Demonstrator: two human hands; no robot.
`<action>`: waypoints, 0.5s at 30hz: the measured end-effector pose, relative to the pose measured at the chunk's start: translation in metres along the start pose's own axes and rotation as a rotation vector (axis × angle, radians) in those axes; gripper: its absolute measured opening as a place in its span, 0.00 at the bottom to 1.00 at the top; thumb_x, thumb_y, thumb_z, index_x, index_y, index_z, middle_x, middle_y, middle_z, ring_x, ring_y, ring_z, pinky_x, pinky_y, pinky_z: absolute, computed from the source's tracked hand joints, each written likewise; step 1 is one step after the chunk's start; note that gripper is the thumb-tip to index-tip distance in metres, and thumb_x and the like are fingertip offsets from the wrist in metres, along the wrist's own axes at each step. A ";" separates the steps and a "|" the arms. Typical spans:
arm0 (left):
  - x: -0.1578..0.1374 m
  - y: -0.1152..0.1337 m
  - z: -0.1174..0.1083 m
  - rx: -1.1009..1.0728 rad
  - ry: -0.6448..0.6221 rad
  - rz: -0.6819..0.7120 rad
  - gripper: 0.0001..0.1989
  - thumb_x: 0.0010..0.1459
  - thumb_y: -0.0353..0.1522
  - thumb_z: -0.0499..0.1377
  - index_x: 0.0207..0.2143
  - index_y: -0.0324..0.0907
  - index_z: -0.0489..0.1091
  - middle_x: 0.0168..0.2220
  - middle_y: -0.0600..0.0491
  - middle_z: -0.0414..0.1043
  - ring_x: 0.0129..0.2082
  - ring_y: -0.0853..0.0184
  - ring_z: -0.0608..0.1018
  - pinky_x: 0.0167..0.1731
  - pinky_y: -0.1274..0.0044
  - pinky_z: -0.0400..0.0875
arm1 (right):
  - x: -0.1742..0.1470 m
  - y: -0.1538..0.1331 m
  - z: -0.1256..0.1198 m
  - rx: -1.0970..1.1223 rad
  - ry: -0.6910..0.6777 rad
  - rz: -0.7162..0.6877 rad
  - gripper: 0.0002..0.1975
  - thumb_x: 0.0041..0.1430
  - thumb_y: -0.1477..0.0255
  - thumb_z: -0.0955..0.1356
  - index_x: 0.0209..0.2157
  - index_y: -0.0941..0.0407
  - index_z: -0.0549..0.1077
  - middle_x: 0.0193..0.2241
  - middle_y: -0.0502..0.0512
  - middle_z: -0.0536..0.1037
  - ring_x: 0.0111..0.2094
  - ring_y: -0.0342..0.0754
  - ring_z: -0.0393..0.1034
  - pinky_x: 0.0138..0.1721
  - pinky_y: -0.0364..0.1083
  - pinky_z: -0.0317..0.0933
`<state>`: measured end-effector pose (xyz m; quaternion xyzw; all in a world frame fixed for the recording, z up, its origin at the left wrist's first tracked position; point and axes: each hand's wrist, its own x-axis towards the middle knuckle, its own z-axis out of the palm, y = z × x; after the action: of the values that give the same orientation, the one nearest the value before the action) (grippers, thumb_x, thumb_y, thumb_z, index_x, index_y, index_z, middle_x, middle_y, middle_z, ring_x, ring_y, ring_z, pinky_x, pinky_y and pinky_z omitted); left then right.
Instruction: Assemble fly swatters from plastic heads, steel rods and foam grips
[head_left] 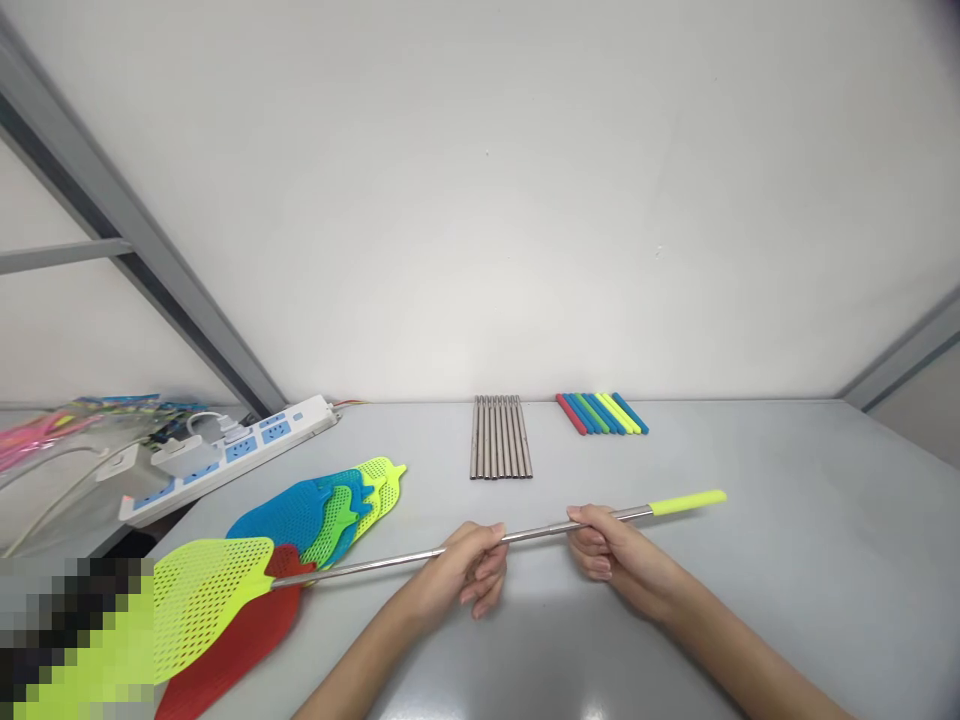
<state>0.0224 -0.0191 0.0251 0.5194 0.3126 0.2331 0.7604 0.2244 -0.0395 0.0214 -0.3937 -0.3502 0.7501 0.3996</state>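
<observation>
A fly swatter [360,568] with a yellow-green perforated head, an extended telescopic metal rod and a yellow-green handle stretches across the front of the table. My left hand [469,565] is closed on the middle of its rod. Further right, my right hand [611,555] grips the thicker rod section just short of the handle. The swatter's head lies at the left, over a red swatter head [259,630]. Beyond it spreads a pile of loose swatter heads in blue [289,512], green [330,525] and yellow [386,490].
Several metal rods [500,440] lie side by side at the table's back. To their right is a row of coloured handles [600,413]. A power strip [247,450] with plugs and cables runs along the left edge, beside plastic-wrapped items [75,425]. A white wall stands behind.
</observation>
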 end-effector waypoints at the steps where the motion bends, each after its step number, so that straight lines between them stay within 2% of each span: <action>1: -0.001 0.001 -0.002 -0.008 0.003 0.000 0.21 0.54 0.38 0.44 0.11 0.41 0.49 0.05 0.62 0.43 0.08 0.75 0.56 0.15 0.81 0.50 | -0.001 -0.002 -0.001 -0.013 0.004 -0.002 0.18 0.50 0.66 0.61 0.14 0.56 0.49 0.13 0.43 0.45 0.15 0.37 0.40 0.19 0.43 0.34; 10: -0.003 0.003 -0.008 0.008 0.058 0.019 0.21 0.53 0.38 0.45 0.10 0.42 0.49 0.05 0.62 0.43 0.08 0.74 0.57 0.16 0.80 0.51 | -0.002 -0.007 -0.004 -0.065 0.014 0.013 0.19 0.50 0.65 0.61 0.14 0.56 0.48 0.14 0.44 0.46 0.16 0.38 0.40 0.20 0.43 0.34; 15: 0.000 0.000 -0.007 0.024 0.096 0.032 0.23 0.53 0.39 0.46 0.09 0.40 0.56 0.05 0.61 0.42 0.08 0.74 0.56 0.15 0.80 0.50 | 0.000 -0.004 -0.005 0.016 -0.004 0.052 0.18 0.50 0.65 0.62 0.15 0.56 0.50 0.15 0.44 0.46 0.16 0.37 0.42 0.20 0.42 0.37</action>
<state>0.0179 -0.0149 0.0231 0.5216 0.3430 0.2662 0.7344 0.2300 -0.0363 0.0224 -0.3979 -0.3348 0.7638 0.3824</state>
